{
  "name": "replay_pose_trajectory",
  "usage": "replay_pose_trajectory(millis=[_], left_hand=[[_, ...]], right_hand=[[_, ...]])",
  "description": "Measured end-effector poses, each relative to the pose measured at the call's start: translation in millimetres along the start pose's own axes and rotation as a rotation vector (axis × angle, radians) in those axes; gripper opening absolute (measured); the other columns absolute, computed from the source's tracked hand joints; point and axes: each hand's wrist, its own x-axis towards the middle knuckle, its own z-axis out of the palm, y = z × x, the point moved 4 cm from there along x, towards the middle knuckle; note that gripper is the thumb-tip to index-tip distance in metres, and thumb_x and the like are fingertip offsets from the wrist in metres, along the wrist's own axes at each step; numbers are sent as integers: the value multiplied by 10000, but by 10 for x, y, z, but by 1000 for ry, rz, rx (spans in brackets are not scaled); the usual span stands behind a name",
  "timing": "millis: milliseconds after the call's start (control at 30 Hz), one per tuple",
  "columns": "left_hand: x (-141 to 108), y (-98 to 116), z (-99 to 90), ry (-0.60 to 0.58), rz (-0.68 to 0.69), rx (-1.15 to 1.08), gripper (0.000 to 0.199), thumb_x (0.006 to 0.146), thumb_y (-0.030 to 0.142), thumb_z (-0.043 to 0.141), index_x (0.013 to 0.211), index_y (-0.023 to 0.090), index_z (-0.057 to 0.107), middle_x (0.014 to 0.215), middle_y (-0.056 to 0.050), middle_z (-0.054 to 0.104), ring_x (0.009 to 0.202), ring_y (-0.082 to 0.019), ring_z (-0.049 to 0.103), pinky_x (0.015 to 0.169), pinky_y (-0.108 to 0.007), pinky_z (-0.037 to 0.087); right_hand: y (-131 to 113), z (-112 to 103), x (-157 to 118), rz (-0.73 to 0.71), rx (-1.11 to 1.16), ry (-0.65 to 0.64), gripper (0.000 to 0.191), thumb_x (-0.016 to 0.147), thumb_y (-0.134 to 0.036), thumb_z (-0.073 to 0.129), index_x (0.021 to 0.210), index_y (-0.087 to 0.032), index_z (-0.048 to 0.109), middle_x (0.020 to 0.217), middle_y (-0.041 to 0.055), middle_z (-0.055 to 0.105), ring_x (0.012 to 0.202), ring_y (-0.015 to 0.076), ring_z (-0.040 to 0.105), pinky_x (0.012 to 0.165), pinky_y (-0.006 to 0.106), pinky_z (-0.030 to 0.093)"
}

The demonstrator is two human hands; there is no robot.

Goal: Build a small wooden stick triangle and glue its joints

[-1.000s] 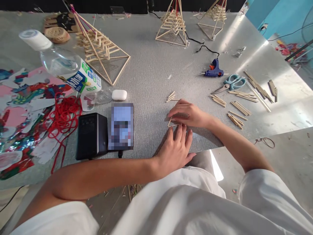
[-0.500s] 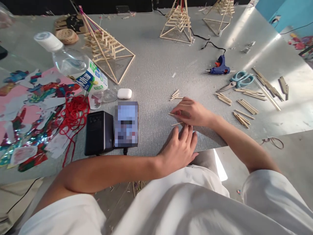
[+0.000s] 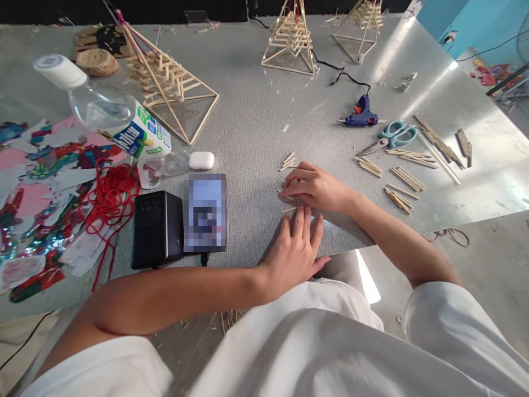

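My left hand (image 3: 294,248) lies flat near the table's front edge, fingers apart, its fingertips beside a short stick (image 3: 289,210). Just beyond it, my right hand (image 3: 312,186) is bent over the table with thumb and index finger close together at another short stick (image 3: 286,195); whether they grip it is too small to tell. A few short sticks (image 3: 288,160) lie just past the right hand. Several bundles of cut sticks (image 3: 408,179) rest to the right, near scissors (image 3: 390,138) with blue handles.
A blue glue gun (image 3: 361,113) lies at the back right. Stick pyramids (image 3: 169,82) stand at the back. On the left are a large bottle (image 3: 111,110), red yarn (image 3: 111,193), a black box (image 3: 157,229), a phone (image 3: 205,212) and a white case (image 3: 201,160).
The whole view has shifted slightly, so the table's things appear further left. My right hand's fingers have lifted and bent a little; my left fingers are spread a bit more.
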Motion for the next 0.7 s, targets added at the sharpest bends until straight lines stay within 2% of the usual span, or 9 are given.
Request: replay_pose_trajectory(millis=[300, 400, 567, 700], left_hand=[[8, -32, -38, -39, -23, -7, 895, 1113, 723, 425, 1710, 56, 470, 1654, -371, 548, 1579, -490, 546, 1225, -644, 522], [1, -22, -49, -30, -7, 22, 886, 1119, 716, 413, 1699, 50, 483, 1625, -363, 586, 1546, -480, 587, 1222, -628, 533], [-43, 31, -81, 61, 61, 84, 752, 1163, 593, 387, 1647, 40, 545, 1591, -337, 634, 1515, -423, 632, 1184, -564, 586], [-56, 47, -68, 80, 45, 111, 757, 1161, 598, 384, 1632, 32, 561, 1574, -348, 641, 1490, -436, 653, 1136, -551, 618]], right_hand=[[-72, 37, 72, -26, 25, 8, 306, 1164, -289, 555, 1186, -214, 851, 1124, 132, 797, 1027, 253, 639, 890, 412, 560], [-80, 51, 95, -17, 52, 20, 296, 1158, -286, 578, 1158, -210, 863, 1111, 129, 800, 1019, 249, 645, 900, 414, 567], [-79, 59, 103, 11, 107, 27, 263, 1138, -277, 622, 1142, -233, 881, 1109, 120, 798, 1012, 245, 643, 918, 415, 566], [-102, 57, 110, -3, 126, 23, 255, 1134, -291, 637, 1119, -238, 886, 1082, 112, 799, 984, 236, 636, 915, 409, 555]])
